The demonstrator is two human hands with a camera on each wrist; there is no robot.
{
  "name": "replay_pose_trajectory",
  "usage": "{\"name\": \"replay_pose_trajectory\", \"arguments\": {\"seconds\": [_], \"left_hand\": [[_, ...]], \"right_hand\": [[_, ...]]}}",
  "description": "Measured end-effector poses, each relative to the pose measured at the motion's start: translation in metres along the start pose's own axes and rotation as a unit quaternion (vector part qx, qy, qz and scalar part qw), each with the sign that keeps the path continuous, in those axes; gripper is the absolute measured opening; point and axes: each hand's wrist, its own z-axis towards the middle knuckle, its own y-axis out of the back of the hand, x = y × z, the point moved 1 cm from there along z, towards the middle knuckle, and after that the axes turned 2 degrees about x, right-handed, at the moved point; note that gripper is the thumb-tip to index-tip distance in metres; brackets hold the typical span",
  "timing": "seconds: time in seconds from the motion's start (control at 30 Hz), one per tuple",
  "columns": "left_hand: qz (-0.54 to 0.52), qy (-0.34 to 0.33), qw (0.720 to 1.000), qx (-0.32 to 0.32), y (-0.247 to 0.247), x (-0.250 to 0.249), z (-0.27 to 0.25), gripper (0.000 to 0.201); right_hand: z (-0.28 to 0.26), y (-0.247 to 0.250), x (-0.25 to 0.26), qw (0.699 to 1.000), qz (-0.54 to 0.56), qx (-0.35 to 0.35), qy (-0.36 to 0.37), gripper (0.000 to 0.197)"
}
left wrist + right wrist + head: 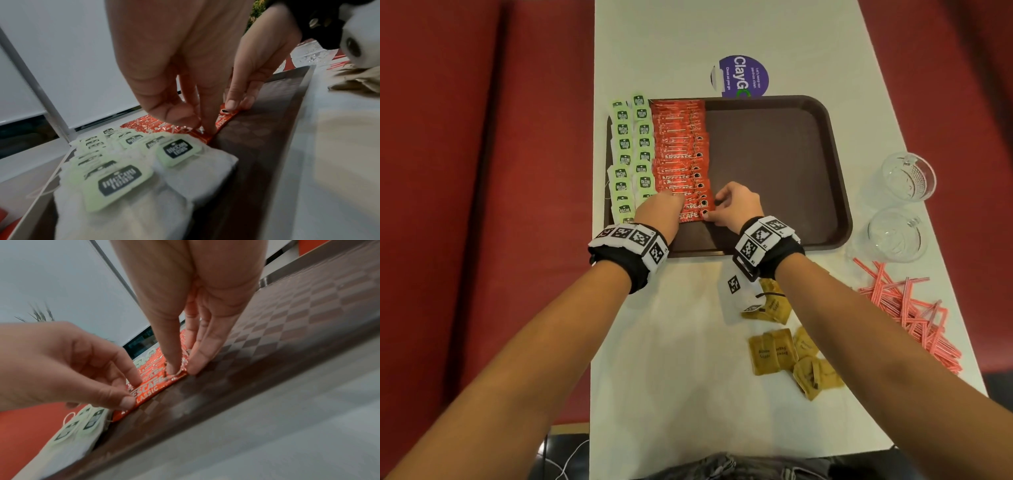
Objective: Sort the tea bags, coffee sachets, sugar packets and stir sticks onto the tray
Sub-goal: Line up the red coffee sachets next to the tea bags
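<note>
A brown tray (pixel 774 154) holds two columns of green-tagged tea bags (pixel 631 154) on its left and a column of red coffee sachets (pixel 679 144) beside them. Both hands hold the nearest coffee sachet (pixel 690 216) flat at the near end of the red column. My left hand (pixel 678 205) pinches its left end between thumb and forefinger, as the right wrist view shows (pixel 131 391). My right hand (pixel 710 210) pinches its right end (pixel 183 369). Brown sugar packets (pixel 780 353) and red-striped stir sticks (pixel 907 308) lie on the white table nearer to me than the tray.
Two glass cups (pixel 907 176) (pixel 897 234) stand to the right of the tray. A purple round sticker (pixel 743 77) lies behind the tray. The tray's right half (pixel 267 337) is bare. Red seating flanks the narrow table on both sides.
</note>
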Motion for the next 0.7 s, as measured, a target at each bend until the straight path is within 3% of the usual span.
{"name": "replay_pose_trajectory", "arguments": {"seconds": [0.17,0.3,0.4,0.53,0.7], "left_hand": [[-0.005,0.020,0.999,-0.024,-0.001,-0.001,0.003,0.032],[0.012,-0.021,0.998,-0.051,-0.007,-0.008,0.000,0.064],[0.029,-0.036,0.999,-0.028,-0.012,-0.017,-0.001,0.079],[0.031,0.000,0.999,0.022,-0.019,-0.027,0.001,0.078],[0.029,0.015,0.999,0.031,-0.026,-0.030,0.005,0.073]], "right_hand": [[-0.001,0.000,0.002,1.000,-0.009,0.017,0.002,0.034],[-0.001,0.001,0.000,1.000,0.002,0.019,-0.003,0.030],[0.000,0.002,-0.003,1.000,0.014,0.019,-0.007,0.028],[0.003,0.008,-0.007,0.999,0.019,0.013,-0.024,0.025],[0.010,0.010,-0.005,0.995,0.074,0.017,-0.071,0.024]]}}
